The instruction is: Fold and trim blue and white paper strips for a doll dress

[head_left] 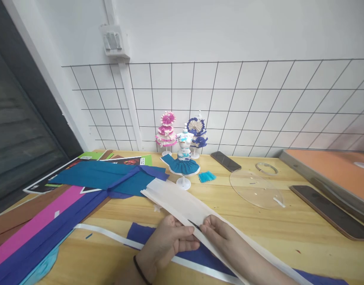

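A long cream strip that looks like crepe paper (176,196) runs slantwise across the front of the table, folded lengthwise along its near edge. My left hand (170,241) pinches that near edge between thumb and fingers. Close by on the right, my right hand (225,236) is closed on the same strip. A thin dark sliver shows between both hands; whether it is a gap or an object, I cannot tell. Beneath them lie a dark blue piece (143,232) and a narrow white strip (110,236). Beyond stands a small white dress form (184,138) with a pleated teal skirt (183,168).
Pink (167,130) and purple-cream (196,132) dressed forms stand by the wall grid. Teal sheets (101,174) and coloured strips cover the left side. To the right are two phones (225,161), a clear disc (256,189), a tape ring (266,169) and an orange-topped case (333,166).
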A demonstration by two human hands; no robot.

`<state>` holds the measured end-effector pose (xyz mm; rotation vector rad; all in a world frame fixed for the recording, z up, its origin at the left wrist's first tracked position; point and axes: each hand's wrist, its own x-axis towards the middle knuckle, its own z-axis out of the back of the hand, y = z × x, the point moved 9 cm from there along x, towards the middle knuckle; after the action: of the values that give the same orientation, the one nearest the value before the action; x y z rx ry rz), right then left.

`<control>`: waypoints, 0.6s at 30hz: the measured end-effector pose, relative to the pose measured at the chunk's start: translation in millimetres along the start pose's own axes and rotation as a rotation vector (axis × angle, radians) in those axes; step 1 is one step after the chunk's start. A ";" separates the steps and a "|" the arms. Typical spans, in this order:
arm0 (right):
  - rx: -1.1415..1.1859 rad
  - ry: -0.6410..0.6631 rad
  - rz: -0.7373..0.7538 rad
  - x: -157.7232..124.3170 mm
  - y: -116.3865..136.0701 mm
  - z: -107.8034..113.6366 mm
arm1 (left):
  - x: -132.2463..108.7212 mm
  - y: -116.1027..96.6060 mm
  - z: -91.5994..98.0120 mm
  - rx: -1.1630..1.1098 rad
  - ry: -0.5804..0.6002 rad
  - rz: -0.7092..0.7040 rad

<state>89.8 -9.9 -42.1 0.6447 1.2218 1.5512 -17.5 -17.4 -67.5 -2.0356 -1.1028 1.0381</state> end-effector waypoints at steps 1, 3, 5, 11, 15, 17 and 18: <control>-0.007 -0.001 -0.002 -0.3 0.1 0.9 | 0.4 -0.2 0.7 -0.002 0.000 0.000; -0.033 0.005 -0.006 -1.3 0.2 2.7 | 1.5 -0.9 2.3 -0.015 -0.002 0.002; -0.070 0.009 -0.011 -2.6 0.1 4.8 | 2.2 -1.7 4.7 -0.029 -0.020 0.009; -0.101 0.043 0.006 -4.1 -1.6 6.2 | 1.1 -5.0 8.0 0.017 -0.056 0.021; -0.099 0.047 0.011 -3.9 -3.2 6.4 | 0.5 -5.6 10.9 0.026 -0.053 0.020; -0.099 0.051 0.006 -3.4 -3.6 5.6 | 0.2 -6.2 11.3 0.036 -0.039 0.011; -0.099 0.052 0.005 -3.0 -3.3 5.0 | 0.1 -6.6 10.9 0.043 -0.027 0.006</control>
<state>96.3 -10.8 -43.0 0.5465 1.1747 1.6309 -29.4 -12.8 -68.1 -1.9974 -1.0792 1.0860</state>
